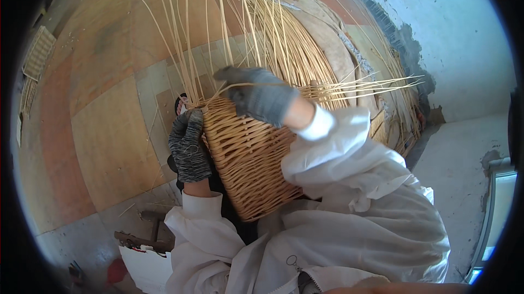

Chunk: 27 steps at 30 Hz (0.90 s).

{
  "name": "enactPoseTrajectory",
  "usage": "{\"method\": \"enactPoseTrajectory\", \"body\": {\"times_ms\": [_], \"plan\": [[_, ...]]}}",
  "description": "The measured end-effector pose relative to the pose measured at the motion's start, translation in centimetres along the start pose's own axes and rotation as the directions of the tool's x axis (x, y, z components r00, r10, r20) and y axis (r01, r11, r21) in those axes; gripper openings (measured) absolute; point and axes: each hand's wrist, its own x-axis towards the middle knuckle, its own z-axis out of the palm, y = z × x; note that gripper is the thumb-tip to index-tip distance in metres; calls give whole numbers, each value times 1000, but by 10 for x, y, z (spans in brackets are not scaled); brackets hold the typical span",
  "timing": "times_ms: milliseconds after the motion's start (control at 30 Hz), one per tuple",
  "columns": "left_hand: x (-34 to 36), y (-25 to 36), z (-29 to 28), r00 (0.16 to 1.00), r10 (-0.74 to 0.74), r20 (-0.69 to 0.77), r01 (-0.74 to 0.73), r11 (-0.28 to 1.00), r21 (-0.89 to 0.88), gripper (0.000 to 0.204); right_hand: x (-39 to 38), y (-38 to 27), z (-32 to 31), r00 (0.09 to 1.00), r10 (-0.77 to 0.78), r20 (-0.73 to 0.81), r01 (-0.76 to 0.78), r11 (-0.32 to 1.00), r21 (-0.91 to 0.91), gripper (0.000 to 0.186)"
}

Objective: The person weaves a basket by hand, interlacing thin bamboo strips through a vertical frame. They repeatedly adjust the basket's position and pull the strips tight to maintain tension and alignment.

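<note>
Wicker formed the basket (pixel 248 155) at the person's lap (pixel 248 230), its walls densely woven; long rods (pixel 223 18) beyond its far edge stood unwoven. The left hand (pixel 190 149) clasped its far left corner; the blurred right hand's (pixel 262 103) grip was unclear.
</note>
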Motion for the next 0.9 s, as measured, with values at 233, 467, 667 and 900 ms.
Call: {"method": "enactPoseTrajectory", "body": {"times_ms": [233,467,667,900], "plan": [[-17,15,6,982,186,-12,-149,822,549,19,1,0,16,660,714,-235,220,116,969,30],[-21,4,9,989,104,100,-132,937,325,30,-77,15,33,691,722,-31,114,-67,991,22],[-7,15,6,998,59,26,-64,922,381,30,-75,15,29,681,730,57,47,-122,991,19],[5,19,1,993,61,100,-100,888,449,19,-66,15,19,645,755,118,39,-186,982,22]]}}
